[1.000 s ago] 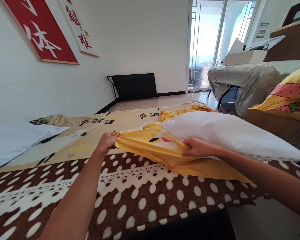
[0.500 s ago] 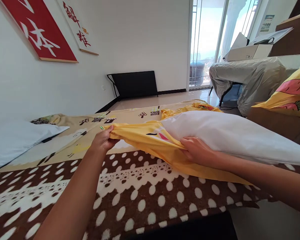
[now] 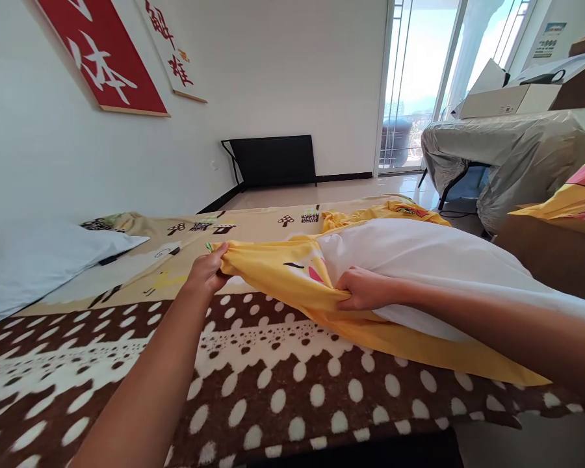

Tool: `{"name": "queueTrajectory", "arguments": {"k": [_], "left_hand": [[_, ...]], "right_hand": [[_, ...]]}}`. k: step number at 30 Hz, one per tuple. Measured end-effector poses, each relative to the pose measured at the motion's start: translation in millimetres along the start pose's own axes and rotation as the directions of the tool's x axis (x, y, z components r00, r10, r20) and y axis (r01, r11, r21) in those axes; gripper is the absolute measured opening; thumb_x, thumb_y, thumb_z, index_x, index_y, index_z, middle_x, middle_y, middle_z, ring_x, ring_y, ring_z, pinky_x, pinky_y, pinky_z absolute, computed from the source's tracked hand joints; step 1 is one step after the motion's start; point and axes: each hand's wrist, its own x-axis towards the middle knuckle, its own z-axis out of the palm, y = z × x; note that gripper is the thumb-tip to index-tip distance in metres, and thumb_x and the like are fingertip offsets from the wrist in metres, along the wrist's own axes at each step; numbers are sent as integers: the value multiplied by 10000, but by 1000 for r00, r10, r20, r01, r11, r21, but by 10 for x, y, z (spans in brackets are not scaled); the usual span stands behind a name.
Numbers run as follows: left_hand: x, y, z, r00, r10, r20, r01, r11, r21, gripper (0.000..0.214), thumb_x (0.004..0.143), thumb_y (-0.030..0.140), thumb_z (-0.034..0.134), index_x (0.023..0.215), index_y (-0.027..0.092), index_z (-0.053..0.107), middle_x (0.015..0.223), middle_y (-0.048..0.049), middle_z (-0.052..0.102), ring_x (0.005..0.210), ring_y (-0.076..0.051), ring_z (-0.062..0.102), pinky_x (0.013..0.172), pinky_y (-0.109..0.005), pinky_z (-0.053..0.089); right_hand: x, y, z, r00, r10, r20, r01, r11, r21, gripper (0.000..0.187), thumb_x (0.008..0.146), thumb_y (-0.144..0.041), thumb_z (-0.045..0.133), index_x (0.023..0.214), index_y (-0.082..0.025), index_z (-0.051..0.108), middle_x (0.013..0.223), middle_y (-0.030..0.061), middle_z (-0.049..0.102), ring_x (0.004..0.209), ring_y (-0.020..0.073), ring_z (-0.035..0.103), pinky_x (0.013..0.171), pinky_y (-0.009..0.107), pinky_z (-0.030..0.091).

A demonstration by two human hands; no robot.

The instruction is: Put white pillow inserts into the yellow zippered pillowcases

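**Yellow pillowcase [image 3: 268,260] stretched out between two grips**

I have the yellow pillowcase on the polka-dot blanket [image 3: 316,394], its printed face meeting the left end of a plump white pillow [image 3: 433,253], and a strip of the cloth running along the pillow's near edge. How far the pillow reaches inside, I cannot tell from here.

My left hand [image 3: 209,266] pinches the far-left corner, fingers pressed together on the cloth beside a small green tag [image 3: 209,247]. My right hand [image 3: 363,289] has its fingers curled tight on a gather of cloth right against the pillow; I cannot make out its thumb clearly.

I judge the step in hand to be working cover and pillow against one another. I'd hold the corner level, take small gathers with the right, and pull along the pillow's length so the fabric doesn't twist. The near strip could get trapped underneath.

Beyond lie a beige printed sheet [image 3: 258,224] and crumpled yellow cloth [image 3: 385,211]; another pillow [image 3: 53,260] rests well apart, at left.
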Motion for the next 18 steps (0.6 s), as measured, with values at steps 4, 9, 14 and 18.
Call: {"name": "queueTrajectory", "arguments": {"k": [4,9,14,18], "left_hand": [[-316,-320,-364,1000,-12,-24,11,999,-47,298,927,377,415,783,157,555,687,-14,608,580,-134,602,526,-255,507],[-1042,-977,-602,960,-193,203,206,978,-42,175,739,320,638,825,168,642,816,-64,681,757,-212,653,613,-287,512],[-1492,-1382,-227,789,-415,453,358,910,210,259,706,284,715,924,146,686,1036,-138,689,917,-249,647,714,-302,501],[-1514,-1474,117,884,-314,346,254,945,206,401,663,344,771,1019,194,665,1131,-120,668,877,-242,655,629,-302,501]], "right_hand": [[85,8,8,997,33,72,-35,999,28,300,717,-195,559,509,-176,344,521,-59,329,555,78,336,543,230,261],[113,106,-84,992,72,106,-85,990,117,256,711,-245,532,534,-174,362,553,-56,338,534,74,339,522,241,237],[192,121,-105,987,16,157,-32,995,99,182,636,-198,549,552,-175,389,563,-60,345,544,76,330,516,244,230],[245,75,-69,992,14,128,-14,1000,1,175,611,-182,556,557,-179,390,581,-57,371,558,81,339,518,244,240]]}}
